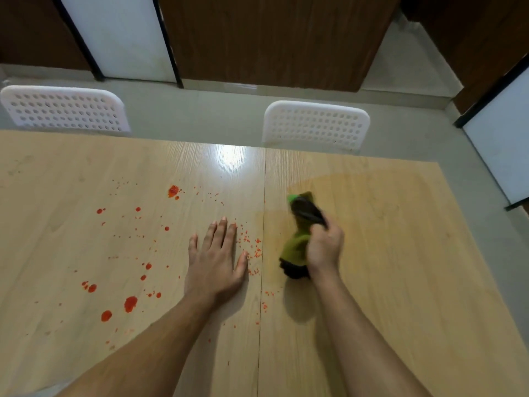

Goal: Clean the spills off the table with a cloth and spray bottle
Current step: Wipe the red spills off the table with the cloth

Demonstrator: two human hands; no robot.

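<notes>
Just beside our flat left hand (215,262), red spills (130,303) dot the table (400,253), and our right hand (325,247), fingers curled tight round the green cloth (296,247), is wiping, so next we should rub those spots.

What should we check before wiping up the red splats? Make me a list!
1. Cloth in hand: ok. The right hand grips the green cloth.
2. Spray bottle ready: cannot tell. A blurred dark thing with a green tip sits in the same hand; it may be the bottle.
3. Red splats wiped: not ok. They lie all over the left tabletop.
4. Left hand out of the way: not ok. It rests flat on the table among small red specks.
5. Right tabletop done: ok. It shows a damp sheen and almost no red.
</notes>
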